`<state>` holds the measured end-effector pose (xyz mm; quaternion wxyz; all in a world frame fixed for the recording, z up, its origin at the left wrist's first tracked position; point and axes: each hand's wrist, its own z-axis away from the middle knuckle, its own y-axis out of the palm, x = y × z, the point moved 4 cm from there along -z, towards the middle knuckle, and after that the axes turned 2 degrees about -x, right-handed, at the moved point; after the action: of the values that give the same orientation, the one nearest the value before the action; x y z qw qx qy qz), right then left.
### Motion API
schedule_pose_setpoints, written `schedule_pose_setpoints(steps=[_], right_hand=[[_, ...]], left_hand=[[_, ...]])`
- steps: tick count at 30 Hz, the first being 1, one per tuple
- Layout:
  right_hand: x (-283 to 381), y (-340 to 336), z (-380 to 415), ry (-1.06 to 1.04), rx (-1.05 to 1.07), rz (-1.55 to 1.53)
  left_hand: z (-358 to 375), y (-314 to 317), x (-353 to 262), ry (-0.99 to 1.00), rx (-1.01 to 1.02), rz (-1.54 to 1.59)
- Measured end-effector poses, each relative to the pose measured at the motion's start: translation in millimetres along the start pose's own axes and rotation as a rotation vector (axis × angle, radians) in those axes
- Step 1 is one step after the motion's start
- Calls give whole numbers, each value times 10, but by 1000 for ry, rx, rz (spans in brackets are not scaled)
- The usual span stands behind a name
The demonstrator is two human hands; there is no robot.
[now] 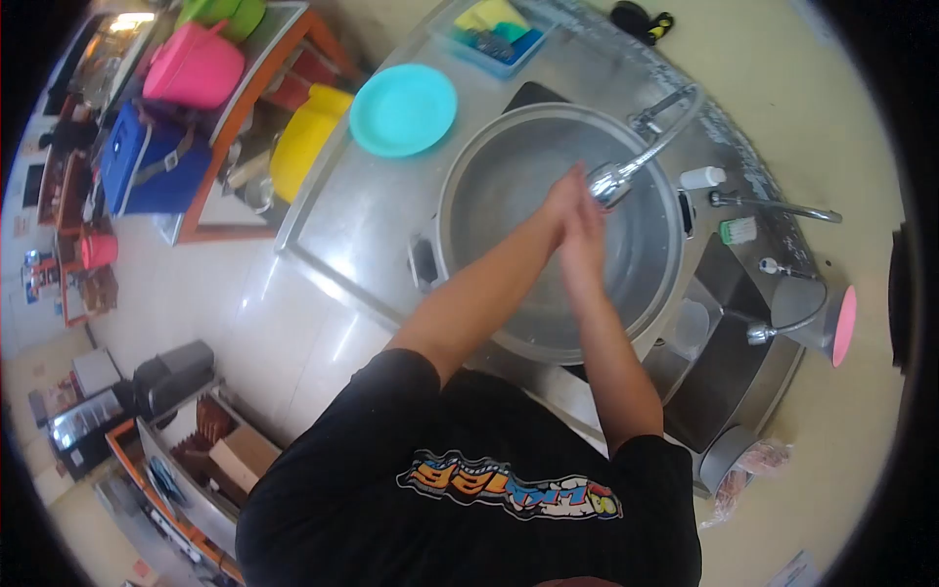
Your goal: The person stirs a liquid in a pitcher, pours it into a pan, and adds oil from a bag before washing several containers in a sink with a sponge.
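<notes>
Over a large metal pot (479, 245), my left hand (562, 203) and my right hand (585, 243) are pressed together, palm toward palm. Their fingers look stretched out, though partly hidden by each other, and I see nothing held between them. Touching or right beside the fingertips is the chrome spray head (608, 184) of a flexible faucet (653, 152). The pot has side handles and a grey interior; whether water stands in it is hard to tell.
A turquoise plastic basin (403, 110) sits on the steel counter (337, 210), with a blue container (509, 61) of sponges behind. Right of the pot are a white bottle (702, 177), a green-backed brush (737, 231), a second faucet (778, 207) and sink basins (729, 357).
</notes>
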<state>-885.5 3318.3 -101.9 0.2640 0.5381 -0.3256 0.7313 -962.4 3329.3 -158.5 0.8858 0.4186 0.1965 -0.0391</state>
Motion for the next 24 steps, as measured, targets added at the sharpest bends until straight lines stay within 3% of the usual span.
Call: schedule_pose_setpoints(steps=[2,4,7,8,10,11,13,16,19,20,23,24], right_hand=[[5,50,-70,-34,61,6],[18,7,-339,115,67,-16],[-237,-67,-631,332,207,93],[-624,-2,-746,172,95,179],[-574,53,-610,-140,82,329],[-147,27,-340,-293,190,400],[308,-2,50,-518,90,243],[238,-182,-77,-339,276,525],[73,-384,-363,-274,155,727],[180,-446,-305,-317,36,716],[204,-517,-231,-581,395,569],[296,-586,-73,-888,238,461]], left_hand=[[-143,-166,46,2,1,29],[289,156,-91,9,-1,147],[374,206,24,-54,-3,30],[299,147,47,-48,-18,56],[-6,-204,90,-186,203,195],[52,-161,-15,-127,99,123],[192,53,-266,5,-93,-20],[137,111,-266,-62,62,77],[165,100,-81,-80,208,59],[179,117,-67,-109,208,73],[291,120,-310,-109,137,-122],[293,45,-401,-120,98,-142]])
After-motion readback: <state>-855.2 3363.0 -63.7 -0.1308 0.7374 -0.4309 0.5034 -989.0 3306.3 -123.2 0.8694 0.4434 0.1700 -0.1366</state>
